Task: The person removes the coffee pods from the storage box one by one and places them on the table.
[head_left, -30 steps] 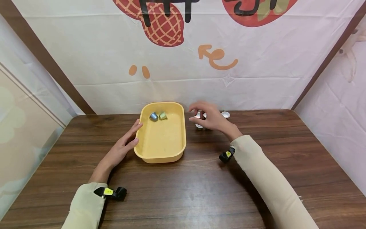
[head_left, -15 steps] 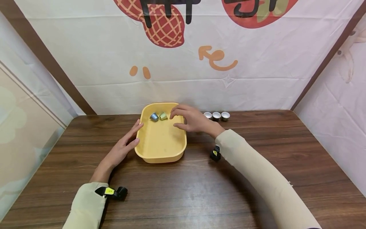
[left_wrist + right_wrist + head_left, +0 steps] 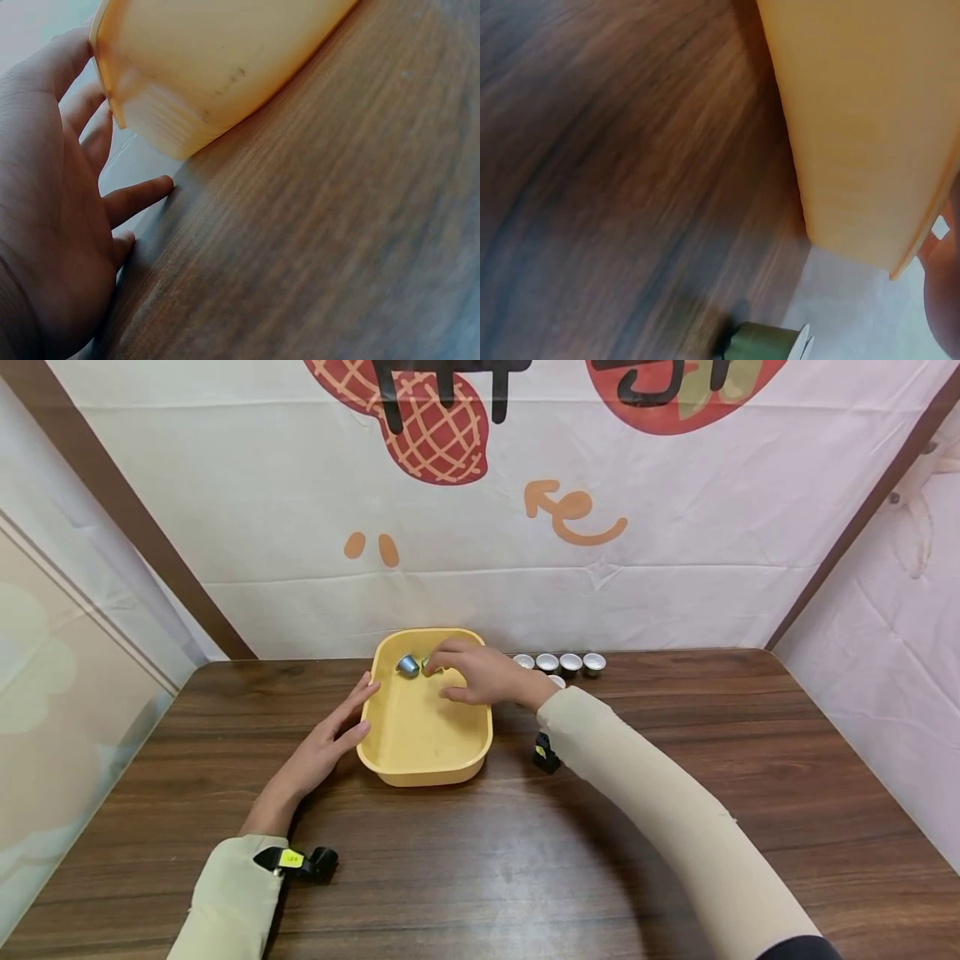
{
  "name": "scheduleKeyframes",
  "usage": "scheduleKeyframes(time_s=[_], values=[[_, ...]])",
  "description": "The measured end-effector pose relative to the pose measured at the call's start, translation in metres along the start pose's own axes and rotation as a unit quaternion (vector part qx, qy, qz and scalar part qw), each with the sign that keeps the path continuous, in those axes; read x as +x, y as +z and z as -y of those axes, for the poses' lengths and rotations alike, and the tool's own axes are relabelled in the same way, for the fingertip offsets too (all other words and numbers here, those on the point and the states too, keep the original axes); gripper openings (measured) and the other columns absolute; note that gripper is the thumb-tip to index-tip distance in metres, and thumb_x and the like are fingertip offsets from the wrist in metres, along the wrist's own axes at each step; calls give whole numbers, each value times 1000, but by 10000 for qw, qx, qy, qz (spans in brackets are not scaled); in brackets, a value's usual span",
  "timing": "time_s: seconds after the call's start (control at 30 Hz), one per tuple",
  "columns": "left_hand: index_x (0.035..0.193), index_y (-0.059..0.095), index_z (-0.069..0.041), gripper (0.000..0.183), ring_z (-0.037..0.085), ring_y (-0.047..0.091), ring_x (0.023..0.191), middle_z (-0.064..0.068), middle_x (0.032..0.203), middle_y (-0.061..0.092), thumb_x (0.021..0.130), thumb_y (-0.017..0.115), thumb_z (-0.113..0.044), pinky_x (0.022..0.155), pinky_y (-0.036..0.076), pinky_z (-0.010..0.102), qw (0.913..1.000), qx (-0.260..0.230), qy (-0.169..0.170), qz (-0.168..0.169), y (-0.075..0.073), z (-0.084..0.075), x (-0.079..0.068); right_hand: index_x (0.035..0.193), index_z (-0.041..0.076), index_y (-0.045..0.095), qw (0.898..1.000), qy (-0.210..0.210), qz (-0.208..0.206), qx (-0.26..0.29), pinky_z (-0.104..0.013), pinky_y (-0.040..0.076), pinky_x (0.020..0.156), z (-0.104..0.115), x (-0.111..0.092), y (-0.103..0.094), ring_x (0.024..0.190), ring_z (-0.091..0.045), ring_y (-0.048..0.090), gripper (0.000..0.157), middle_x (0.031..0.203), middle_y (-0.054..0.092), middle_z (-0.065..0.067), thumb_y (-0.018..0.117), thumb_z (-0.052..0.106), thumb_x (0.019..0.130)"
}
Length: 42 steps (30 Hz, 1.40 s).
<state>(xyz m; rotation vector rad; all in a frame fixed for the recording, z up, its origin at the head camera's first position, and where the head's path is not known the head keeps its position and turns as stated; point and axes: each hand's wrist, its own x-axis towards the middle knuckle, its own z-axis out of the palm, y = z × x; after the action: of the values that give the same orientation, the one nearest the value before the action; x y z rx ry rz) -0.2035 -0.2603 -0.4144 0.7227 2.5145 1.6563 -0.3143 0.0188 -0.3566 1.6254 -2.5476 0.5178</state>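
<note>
A yellow tray (image 3: 423,735) stands on the table with a blue coffee capsule (image 3: 408,666) and a green coffee capsule (image 3: 427,663) lying near its far end. My left hand (image 3: 324,747) rests against the tray's left side, fingers extended along the rim; in the left wrist view, fingers (image 3: 79,105) touch the rim edge. Over the tray's right rim reaches my right hand (image 3: 480,674), its bent fingertips right at the green capsule and partly covering it. Thumb and index finger stand apart. Only a sliver of that hand shows at the right wrist view's edge.
Right of the tray, several capsules (image 3: 571,663) stand lid-up along the table's back edge, one (image 3: 557,681) partly behind my right wrist. A dark green capsule (image 3: 763,342) shows near the tray in the right wrist view. A printed cloth (image 3: 465,593) hangs behind the table.
My right hand has moved left from the capsules on the table, across the tray's right rim, to the green capsule inside. The left hand has stayed at the tray's left side.
</note>
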Motion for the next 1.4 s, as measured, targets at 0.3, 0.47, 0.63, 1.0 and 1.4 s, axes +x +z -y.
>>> scheduleKeyframes(time_s=[0.3, 0.47, 0.63, 1.0, 1.4], values=[[152, 28, -15, 55, 17, 4, 145, -5, 160, 5, 101, 47, -9, 108, 10, 58, 10000, -17, -29, -13, 1, -1, 0, 116, 12, 64, 9985, 186, 375, -353, -27, 32, 103, -7, 16, 3, 119, -17, 47, 34, 123, 54, -2, 72, 22, 85], [152, 27, -15, 56, 17, 4, 145, -6, 160, 5, 101, 47, -8, 108, 10, 60, 10000, 13, -76, -20, 1, -2, 0, 120, 14, 63, 9962, 383, 618, -487, -26, 32, 102, -10, 22, 4, 121, -16, 45, 37, 127, 52, -2, 71, 22, 85], [153, 25, -15, 58, 18, 3, 145, -2, 160, 4, 100, 47, -6, 108, 9, 61, 10000, 24, -55, 13, 1, -1, 0, 122, 15, 62, 9936, 512, 855, -533, -27, 32, 103, -11, 27, 4, 121, -17, 46, 38, 128, 52, -2, 70, 21, 85], [153, 25, -15, 57, 18, 3, 145, 0, 160, 4, 101, 47, -7, 108, 8, 60, 10000, 6, -20, -12, 0, 0, -2, 115, 7, 66, 9958, 133, 895, -156, -28, 37, 97, -16, 33, 1, 111, -20, 54, 28, 117, 60, -6, 67, 11, 87], [153, 26, -16, 57, 18, 3, 145, -1, 160, 4, 101, 47, -7, 108, 9, 60, 10000, -19, -65, -12, 1, 0, -1, 113, 6, 66, 9972, 150, 727, 48, -28, 38, 97, -19, 33, 3, 110, -23, 56, 30, 115, 61, -7, 64, 2, 84]])
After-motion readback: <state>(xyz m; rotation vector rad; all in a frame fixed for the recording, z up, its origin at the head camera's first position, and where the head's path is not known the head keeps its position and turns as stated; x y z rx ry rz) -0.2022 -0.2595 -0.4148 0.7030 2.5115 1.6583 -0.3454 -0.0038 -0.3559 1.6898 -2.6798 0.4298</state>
